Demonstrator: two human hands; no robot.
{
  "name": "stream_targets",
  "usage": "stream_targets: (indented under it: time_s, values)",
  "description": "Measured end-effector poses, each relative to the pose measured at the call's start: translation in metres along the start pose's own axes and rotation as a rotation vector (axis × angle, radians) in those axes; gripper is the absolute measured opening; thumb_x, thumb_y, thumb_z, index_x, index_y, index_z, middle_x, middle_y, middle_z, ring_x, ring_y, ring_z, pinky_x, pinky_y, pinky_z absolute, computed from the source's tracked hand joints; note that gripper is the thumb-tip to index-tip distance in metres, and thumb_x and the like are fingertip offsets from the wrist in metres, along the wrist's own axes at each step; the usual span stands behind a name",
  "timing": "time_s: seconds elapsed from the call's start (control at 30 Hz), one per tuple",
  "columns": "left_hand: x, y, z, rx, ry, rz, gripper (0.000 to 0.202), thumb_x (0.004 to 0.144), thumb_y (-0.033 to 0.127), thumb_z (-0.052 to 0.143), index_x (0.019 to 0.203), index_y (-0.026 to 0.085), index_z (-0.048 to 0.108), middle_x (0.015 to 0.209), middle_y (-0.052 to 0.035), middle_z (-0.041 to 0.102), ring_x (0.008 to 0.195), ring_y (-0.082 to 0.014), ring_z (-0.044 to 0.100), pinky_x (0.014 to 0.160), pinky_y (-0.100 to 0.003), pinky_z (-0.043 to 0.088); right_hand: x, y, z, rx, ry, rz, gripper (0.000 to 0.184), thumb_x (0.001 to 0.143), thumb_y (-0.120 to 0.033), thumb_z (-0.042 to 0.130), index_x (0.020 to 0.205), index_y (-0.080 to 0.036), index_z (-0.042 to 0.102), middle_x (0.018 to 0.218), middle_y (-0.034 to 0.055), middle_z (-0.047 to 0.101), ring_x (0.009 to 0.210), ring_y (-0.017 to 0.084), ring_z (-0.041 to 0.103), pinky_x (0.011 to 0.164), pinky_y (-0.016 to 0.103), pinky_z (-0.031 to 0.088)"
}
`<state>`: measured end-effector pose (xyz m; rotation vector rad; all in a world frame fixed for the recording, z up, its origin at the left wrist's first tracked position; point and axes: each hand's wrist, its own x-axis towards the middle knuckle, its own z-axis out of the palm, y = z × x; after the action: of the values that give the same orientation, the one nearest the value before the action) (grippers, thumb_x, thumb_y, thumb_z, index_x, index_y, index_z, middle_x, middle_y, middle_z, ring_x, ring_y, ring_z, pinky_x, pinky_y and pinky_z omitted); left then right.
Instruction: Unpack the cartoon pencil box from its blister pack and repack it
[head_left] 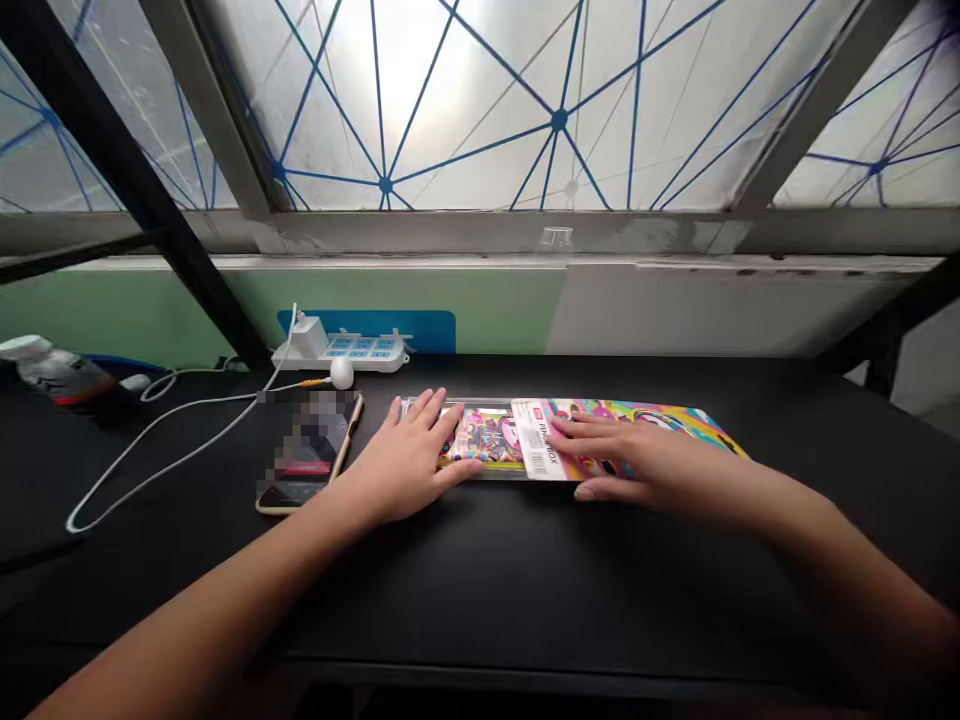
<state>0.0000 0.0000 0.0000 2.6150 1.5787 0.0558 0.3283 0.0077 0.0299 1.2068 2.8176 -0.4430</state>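
A long, flat, brightly printed package [490, 436] with a clear plastic part lies on the black table, its white label [535, 440] near the middle. The label's print is partly readable, with "BOX" on it. Over the package's left end my left hand [416, 450] lies flat, fingers spread. My right hand [630, 455] rests across the colourful right part, fingers stretched out and touching the label's edge. Parts of the package are hidden beneath both hands. Neither hand grips anything.
A smartphone [281, 493] lies left of my left hand. Behind it, a white power strip [375, 362] with a plug and a white cable [150, 470] stands by the wall. A spray bottle [64, 375] is at far left; a window [480, 110] is ahead.
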Motion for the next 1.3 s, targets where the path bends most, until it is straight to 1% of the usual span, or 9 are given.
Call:
stream_targets:
  time_s: [0.17, 0.23, 0.37, 0.57, 0.8, 0.9, 1.0, 1.13, 1.3]
  values:
    - [0.001, -0.001, 0.001, 0.020, 0.041, -0.012, 0.080, 0.100, 0.069, 0.033, 0.159, 0.015, 0.034, 0.167, -0.0213, 0.025, 0.155, -0.0374, 0.020, 0.122, -0.059, 0.022, 0.020, 0.003, 0.028, -0.149, 0.214, 0.034, 0.095, 0.083, -0.075, 0.061, 0.159, -0.026, 0.035, 0.166, 0.0157, 0.029, 0.150, 0.043, 0.029, 0.118, 0.062, 0.032]
    - [0.001, -0.001, 0.000, 0.016, 0.058, 0.004, 0.073, 0.102, 0.061, 0.036, 0.158, 0.013, 0.036, 0.166, -0.0224, 0.024, 0.154, -0.0375, 0.022, 0.122, -0.056, 0.025, 0.031, -0.005, 0.042, -0.197, 0.266, 0.025, 0.101, 0.084, -0.074, 0.060, 0.162, -0.019, 0.025, 0.166, 0.0209, 0.025, 0.151, 0.045, 0.023, 0.118, 0.066, 0.028]
    - [0.002, 0.001, 0.002, -0.009, 0.082, 0.065, 0.062, 0.106, 0.052, 0.032, 0.156, 0.016, 0.039, 0.166, -0.0184, 0.029, 0.154, -0.0352, 0.025, 0.122, -0.055, 0.028, 0.046, -0.017, 0.057, -0.230, 0.319, -0.001, 0.083, 0.095, -0.063, 0.054, 0.162, -0.024, 0.026, 0.165, 0.0163, 0.031, 0.151, 0.044, 0.024, 0.116, 0.068, 0.031]
    - [0.002, 0.001, 0.003, -0.040, 0.053, 0.058, 0.071, 0.104, 0.062, 0.030, 0.157, 0.016, 0.037, 0.167, -0.0166, 0.027, 0.155, -0.0364, 0.022, 0.122, -0.058, 0.025, 0.043, -0.011, 0.053, -0.228, 0.337, -0.051, 0.065, 0.101, -0.041, 0.051, 0.161, -0.031, 0.027, 0.163, 0.0093, 0.038, 0.150, 0.041, 0.029, 0.115, 0.067, 0.034]
    - [0.003, -0.002, -0.004, -0.077, -0.001, 0.039, 0.069, 0.105, 0.058, 0.029, 0.159, 0.015, 0.034, 0.167, -0.0172, 0.023, 0.156, -0.0338, 0.019, 0.123, -0.056, 0.024, 0.010, 0.031, 0.065, -0.188, 0.377, -0.012, 0.068, 0.101, -0.023, 0.044, 0.162, -0.039, 0.019, 0.166, 0.0022, 0.032, 0.153, 0.034, 0.025, 0.118, 0.064, 0.033]
    - [0.003, -0.003, -0.005, -0.081, -0.003, 0.045, 0.067, 0.106, 0.056, 0.029, 0.158, 0.015, 0.036, 0.167, -0.0166, 0.025, 0.156, -0.0322, 0.020, 0.123, -0.054, 0.023, -0.021, 0.059, 0.066, -0.189, 0.414, 0.031, 0.075, 0.095, -0.010, 0.040, 0.161, -0.039, 0.023, 0.164, 0.0031, 0.037, 0.148, 0.031, 0.036, 0.114, 0.061, 0.041]
    - [0.004, -0.004, -0.006, -0.084, -0.001, 0.058, 0.063, 0.107, 0.052, 0.027, 0.157, 0.014, 0.037, 0.166, -0.0167, 0.028, 0.155, -0.0319, 0.023, 0.123, -0.054, 0.025, -0.050, 0.069, 0.054, -0.233, 0.566, 0.065, 0.080, 0.090, -0.003, 0.039, 0.161, -0.037, 0.026, 0.157, 0.0054, 0.049, 0.138, 0.031, 0.052, 0.110, 0.056, 0.048]
    - [0.008, -0.002, -0.006, -0.040, 0.023, 0.058, 0.058, 0.109, 0.045, 0.026, 0.156, 0.013, 0.039, 0.165, -0.0172, 0.031, 0.153, -0.0337, 0.028, 0.121, -0.054, 0.028, -0.068, 0.024, 0.040, -0.362, 0.735, 0.021, 0.080, 0.090, -0.001, 0.041, 0.162, -0.034, 0.026, 0.150, 0.0074, 0.056, 0.131, 0.029, 0.060, 0.110, 0.051, 0.050]
    - [0.014, 0.005, -0.001, -0.007, 0.071, 0.026, 0.056, 0.109, 0.041, 0.027, 0.154, 0.011, 0.041, 0.164, -0.0188, 0.033, 0.152, -0.0351, 0.030, 0.120, -0.055, 0.029, -0.047, -0.080, 0.068, -0.341, 0.513, -0.270, 0.065, 0.096, -0.005, 0.040, 0.159, -0.023, 0.035, 0.151, 0.0082, 0.055, 0.139, 0.028, 0.052, 0.114, 0.051, 0.045]
